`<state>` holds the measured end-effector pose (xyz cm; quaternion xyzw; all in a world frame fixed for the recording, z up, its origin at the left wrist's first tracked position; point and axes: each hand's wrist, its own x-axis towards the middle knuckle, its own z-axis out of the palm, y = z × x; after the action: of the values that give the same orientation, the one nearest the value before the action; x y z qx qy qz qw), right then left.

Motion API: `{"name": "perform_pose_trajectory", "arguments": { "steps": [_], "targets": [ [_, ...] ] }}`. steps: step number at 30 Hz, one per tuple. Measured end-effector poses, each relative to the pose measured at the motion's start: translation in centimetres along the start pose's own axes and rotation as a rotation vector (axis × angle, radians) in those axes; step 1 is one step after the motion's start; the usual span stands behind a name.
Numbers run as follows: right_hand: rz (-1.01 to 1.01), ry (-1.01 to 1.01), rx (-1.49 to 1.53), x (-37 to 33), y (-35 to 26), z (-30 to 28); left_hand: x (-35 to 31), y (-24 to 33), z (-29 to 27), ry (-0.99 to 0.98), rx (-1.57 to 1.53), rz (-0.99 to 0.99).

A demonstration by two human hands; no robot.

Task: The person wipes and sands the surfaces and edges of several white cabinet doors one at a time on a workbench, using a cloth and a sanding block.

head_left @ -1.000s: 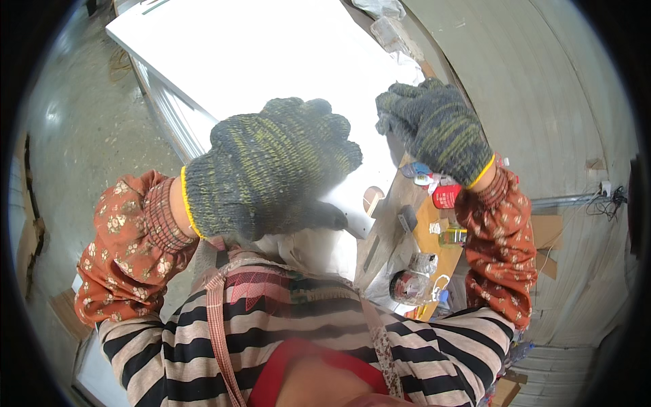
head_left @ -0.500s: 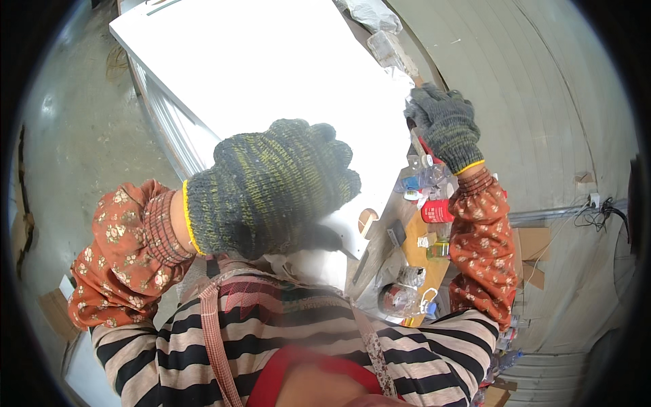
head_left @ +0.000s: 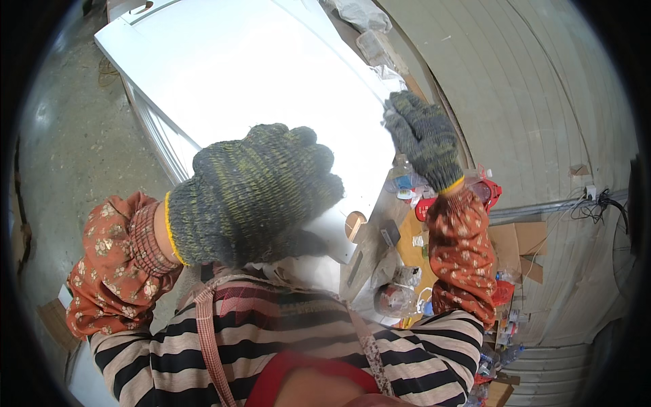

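A large white panel (head_left: 271, 81) lies in front of me, bright with glare. My left hand (head_left: 254, 193), in a dark grey-green knit glove, is over its near part with the fingers curled in. Whatever those fingers hold, if anything, is hidden beneath the glove. At the panel's right edge is my right hand (head_left: 426, 139), gloved alike, its fingers stretched out and the thumb side apart. No object shows in it. Near the panel's closest corner is a rounded cut-out (head_left: 353, 226).
Right of the panel, a wooden surface (head_left: 409, 252) carries clear plastic bottles (head_left: 395, 300) and a dark block (head_left: 390, 233). A red item (head_left: 489, 193) lies beyond my right wrist. Cardboard (head_left: 519, 244) and cables (head_left: 597, 207) are by the wall. Concrete floor (head_left: 115, 146) shows at left.
My right hand has shifted left, its fingers now straighter. Red that showed under its palm is gone from there; a red item shows right of the wrist. My left hand stays curled, slightly further left.
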<state>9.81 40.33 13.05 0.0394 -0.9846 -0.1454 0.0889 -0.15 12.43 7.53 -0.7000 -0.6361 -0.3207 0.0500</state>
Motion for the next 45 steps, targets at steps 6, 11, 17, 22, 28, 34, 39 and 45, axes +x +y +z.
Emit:
{"name": "perform_pose_trajectory", "arguments": {
  "steps": [6,11,17,22,28,34,39,45],
  "targets": [
    [-0.083,-0.008,0.198,-3.2,-6.2,-2.3,-0.8,-0.4,1.6,0.202,-0.048,0.063],
    [0.197,0.072,0.332,-3.1,-4.5,-1.4,-0.1,2.0,1.2,0.046,-0.016,-0.059],
    [0.338,0.281,0.804,-2.1,-2.2,0.8,1.0,3.4,1.7,-0.001,0.18,-0.175],
    [0.236,0.232,0.442,0.9,-4.3,1.2,2.1,3.4,2.5,0.007,0.368,-0.107],
    [-0.28,0.346,0.165,0.9,-1.7,3.7,2.1,1.7,-1.4,-0.394,0.164,-0.154],
    [-0.038,0.375,0.565,-2.7,1.4,4.3,3.2,-6.3,-7.0,-0.177,0.261,-0.097],
    [0.031,0.418,0.349,-3.2,1.0,2.7,9.2,-15.5,-6.2,-0.199,0.312,0.101],
    [0.124,0.23,0.608,2.9,-2.4,-0.6,11.1,-15.8,-3.3,-0.167,0.213,-0.236]
  ]
}}
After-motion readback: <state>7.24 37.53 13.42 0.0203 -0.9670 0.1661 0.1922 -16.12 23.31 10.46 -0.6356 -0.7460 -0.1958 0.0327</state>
